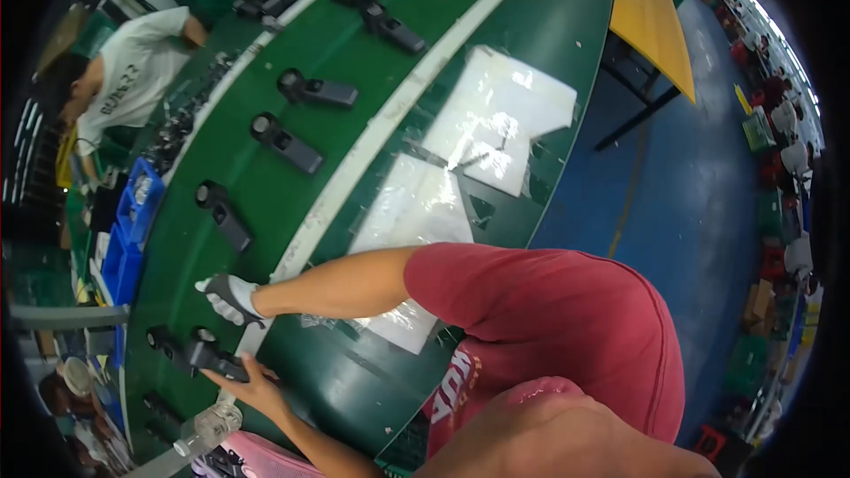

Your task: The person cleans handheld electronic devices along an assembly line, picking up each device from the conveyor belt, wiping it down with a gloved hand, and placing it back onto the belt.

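Note:
My left hand is bare and grips the lower end of a dark grey handheld gimbal between thumb and fingers, over the green belt. My right hand, in a white and grey glove, is closed above the belt, a little beyond that gimbal. Its fingers are curled in, and what they hold, if anything, is hidden. Another dark gimbal, with a round head and a thick handle, lies on the belt beyond my right hand. One more dark piece lies beside the gripped gimbal.
Several more gimbals line the green belt. A white rail separates it from my bench, where plastic-wrapped white sheets lie. A clear bottle is near my left forearm. Across the belt are blue bins and a person in white.

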